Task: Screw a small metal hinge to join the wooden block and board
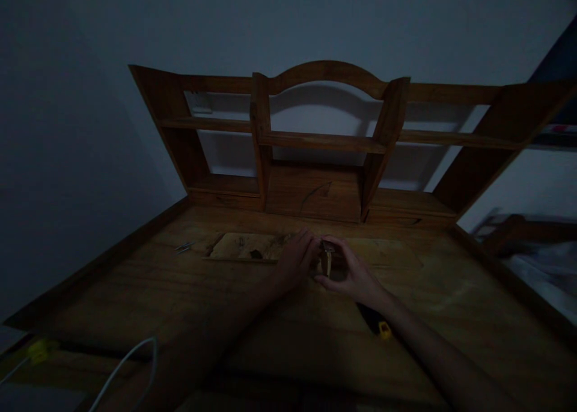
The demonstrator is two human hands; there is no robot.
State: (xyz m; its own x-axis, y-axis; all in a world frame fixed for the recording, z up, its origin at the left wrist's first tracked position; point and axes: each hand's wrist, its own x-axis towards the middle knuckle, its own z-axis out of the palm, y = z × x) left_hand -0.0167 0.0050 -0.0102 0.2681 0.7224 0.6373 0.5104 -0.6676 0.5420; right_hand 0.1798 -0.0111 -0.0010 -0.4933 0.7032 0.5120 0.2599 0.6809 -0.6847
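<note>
In the middle of the wooden desk, my right hand [350, 275] pinches a small thin piece of wood [326, 263] between thumb and fingers. The piece stands on edge, its pale side catching light. My left hand [296, 257] lies just left of it, fingers stretched out, fingertips close to the right hand's. Whether they touch the piece is too dark to tell. Both hands are over a long strip [238, 245] in the desktop, rough and stained at its left part. Partly under my right forearm lies a dark tool with a yellow end [384, 330], perhaps a cutter.
Several thin metal bits [184, 247] lie on the desktop left of the strip. A wooden shelf unit [322, 140] rises along the desk's back edge. At the near left are a white cable [124, 363] and a yellow object [39, 350]. The room is dim.
</note>
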